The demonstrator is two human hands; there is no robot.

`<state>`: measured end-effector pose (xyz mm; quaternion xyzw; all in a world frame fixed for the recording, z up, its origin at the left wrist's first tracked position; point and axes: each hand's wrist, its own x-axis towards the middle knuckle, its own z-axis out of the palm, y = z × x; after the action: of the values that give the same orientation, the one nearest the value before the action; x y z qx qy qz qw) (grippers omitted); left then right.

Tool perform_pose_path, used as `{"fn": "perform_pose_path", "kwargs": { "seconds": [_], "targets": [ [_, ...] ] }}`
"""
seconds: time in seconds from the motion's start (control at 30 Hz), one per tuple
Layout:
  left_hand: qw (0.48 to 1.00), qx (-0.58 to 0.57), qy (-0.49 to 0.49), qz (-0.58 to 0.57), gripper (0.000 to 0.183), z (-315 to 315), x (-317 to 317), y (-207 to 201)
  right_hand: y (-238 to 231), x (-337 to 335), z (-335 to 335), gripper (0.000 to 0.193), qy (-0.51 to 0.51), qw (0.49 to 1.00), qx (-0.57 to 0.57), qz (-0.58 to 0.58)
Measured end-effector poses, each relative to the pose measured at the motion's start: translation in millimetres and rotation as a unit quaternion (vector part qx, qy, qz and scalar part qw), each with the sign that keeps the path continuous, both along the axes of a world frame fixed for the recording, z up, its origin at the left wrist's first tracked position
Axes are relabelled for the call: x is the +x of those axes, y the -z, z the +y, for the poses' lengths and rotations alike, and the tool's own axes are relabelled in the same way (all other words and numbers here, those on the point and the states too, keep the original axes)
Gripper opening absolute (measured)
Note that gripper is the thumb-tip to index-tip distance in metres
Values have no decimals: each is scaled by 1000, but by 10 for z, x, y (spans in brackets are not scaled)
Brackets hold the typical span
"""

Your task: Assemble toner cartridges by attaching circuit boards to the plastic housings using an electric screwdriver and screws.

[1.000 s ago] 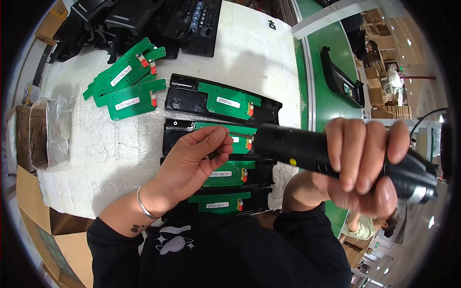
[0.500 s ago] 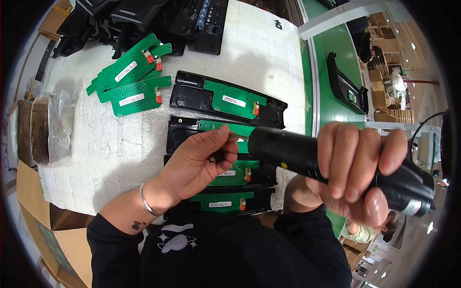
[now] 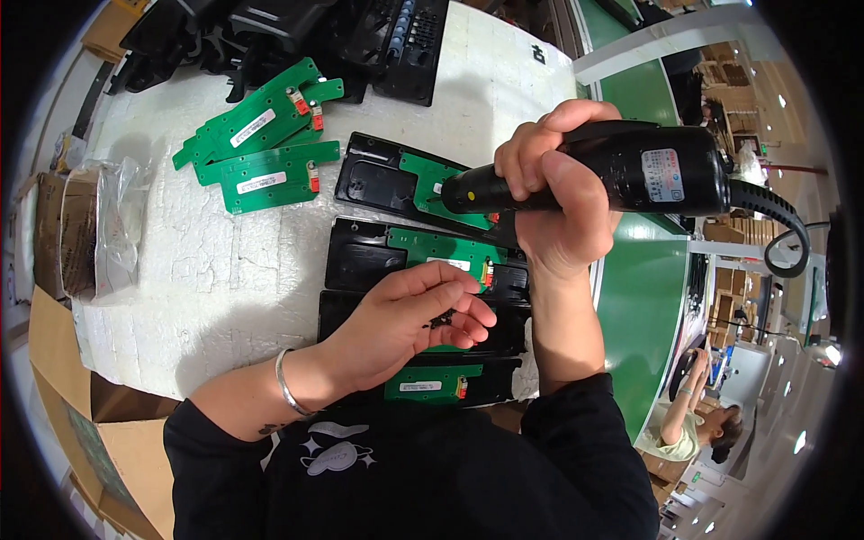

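Note:
My right hand (image 3: 562, 193) is wrapped round a black electric screwdriver (image 3: 661, 171), held nearly level with its cable running off to the right. The tool's front end is over the green circuit board (image 3: 412, 165) in the farthest black plastic housing (image 3: 373, 187); its tip is hidden. Curled fingers of my left hand (image 3: 405, 315) cradle several small black screws (image 3: 441, 320) above the rows nearer me. Under that hand, the second housing (image 3: 355, 256) holds another green board (image 3: 414, 241). Two more housings with boards lie closer to my body, partly covered by my left hand.
Loose green boards (image 3: 297, 157) are stacked at the left on the white foam-like tabletop (image 3: 207, 297). Black plastic parts (image 3: 270, 31) crowd the far edge. Cardboard boxes (image 3: 126, 441) stand at the left. On the right, beyond a green surface (image 3: 639, 297), another person (image 3: 684, 423) works.
My right hand has carried the screwdriver away from my left fingers to the farthest housing. My left hand has shifted slightly right and nearer me, its fingers loosened so the screws show.

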<state>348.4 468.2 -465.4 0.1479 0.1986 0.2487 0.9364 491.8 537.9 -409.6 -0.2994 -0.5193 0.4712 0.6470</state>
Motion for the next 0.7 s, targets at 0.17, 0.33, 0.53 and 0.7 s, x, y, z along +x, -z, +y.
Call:
{"fn": "perform_pose_path", "kwargs": {
  "seconds": [0.17, 0.33, 0.53, 0.7],
  "targets": [
    [999, 31, -17, 12, 17, 11, -56, -11, 16, -182, 62, 18, 6, 998, -22, -51],
    [996, 19, -61, -57, 20, -60, 46, 108, -7, -121, -22, 15, -17, 993, -20, -118],
    [992, -4, -99, -76, 20, -86, 57, 123, 42, -91, -34, 22, -31, 993, -21, -114],
    [994, -9, -112, -17, 22, -28, 48, 70, -329, 190, -226, 28, -120, 988, 87, -51]
  ]
}}
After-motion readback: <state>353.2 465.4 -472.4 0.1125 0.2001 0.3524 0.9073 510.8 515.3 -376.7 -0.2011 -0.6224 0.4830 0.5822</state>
